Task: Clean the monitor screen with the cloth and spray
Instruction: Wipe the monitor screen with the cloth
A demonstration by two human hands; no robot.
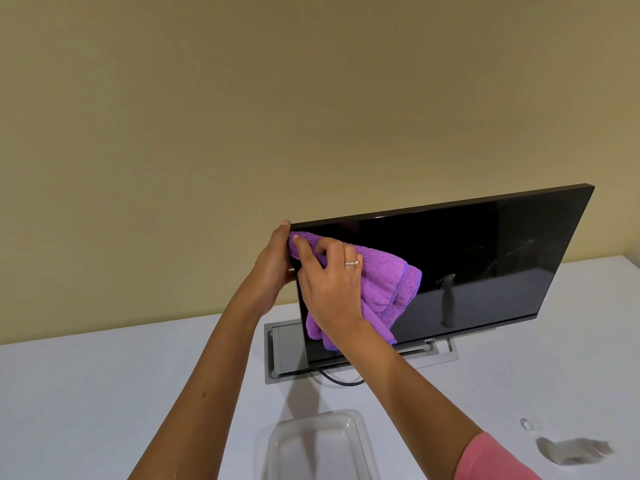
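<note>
**Cloth pressed to upper left of monitor screen, left hand bracing the frame**

The monitor point(467, 265) stood on its grey stand point(277, 355) toward the back of the white desk point(86, 393), close to the tan wall point(242, 98). The screen was dark and tilted in view, its top right corner highest. Faint streaks and smears showed on the right half of the glass. A black cable point(341, 381) looped out from under the stand onto the desk.

The left hand point(273, 268) was clamped on the monitor's left edge, near the top left corner, thumb at the front and fingers wrapped behind the frame. The right hand point(329, 282) crossed in front of it and grasped a purple cloth point(388, 282), fingers bunched into the fabric and pressing it against the upper left part of the screen. A ring point(351, 262) was on one finger of that hand. The loose part of the cloth hung down over the glass, reaching almost to the bottom bezel. A pink sleeve point(491, 459) covered the right upper arm.

Near the front edge of the desk, below the monitor, sat a clear plastic tray point(311, 445). Toward the front right corner lay a small clear cap point(527, 423) and, just beside it, a blurred transparent object that I could not tell apart well enough to name.
</note>
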